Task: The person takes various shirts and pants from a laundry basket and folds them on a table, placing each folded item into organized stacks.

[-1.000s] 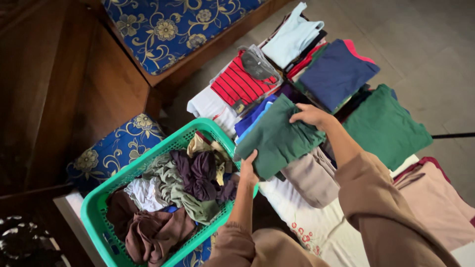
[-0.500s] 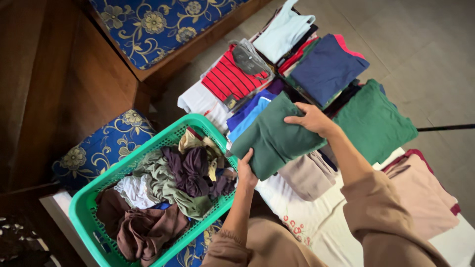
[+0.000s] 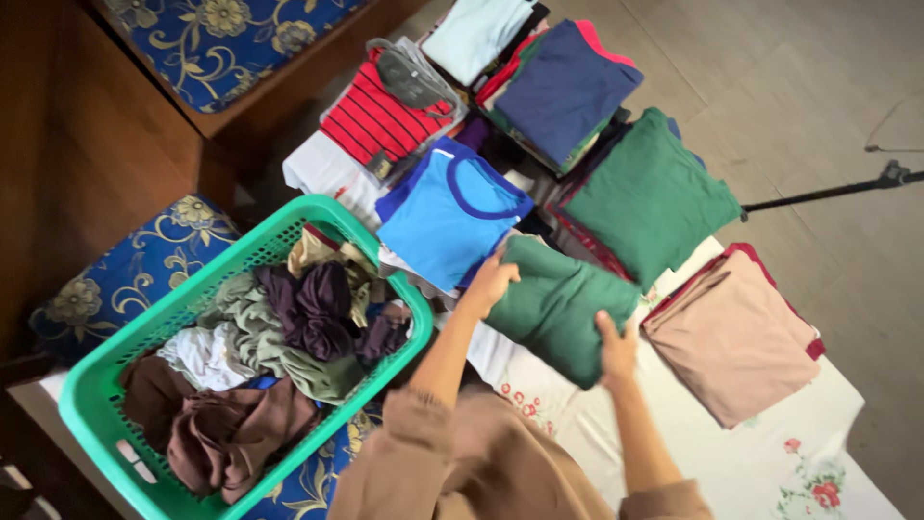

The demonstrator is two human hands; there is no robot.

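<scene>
I hold a folded dark green garment (image 3: pixel 560 306) between both hands, low over the white embroidered cloth (image 3: pixel 674 453) that covers the surface; my left hand (image 3: pixel 491 282) grips its upper left edge at about ten o'clock of the garment, fingers curled over the fold; my right hand (image 3: pixel 616 351) pinches its lower right corner at about five o'clock, thumb on top; so the garment lies between the two hands, slanting from upper left to lower right. At eleven o'clock of it lies a folded bright blue shirt (image 3: pixel 448 217); at one o'clock a larger folded green shirt (image 3: pixel 650 197); at three o'clock a folded beige garment (image 3: pixel 736 337), just beside my right hand. Farther up sit a red striped shirt (image 3: pixel 375 120) and a navy folded shirt (image 3: pixel 563 87). At nine o'clock stands the green plastic laundry basket (image 3: pixel 96 395), full of crumpled unfolded clothes (image 3: pixel 289 337), resting on a blue floral cushion (image 3: pixel 125 274).
</scene>
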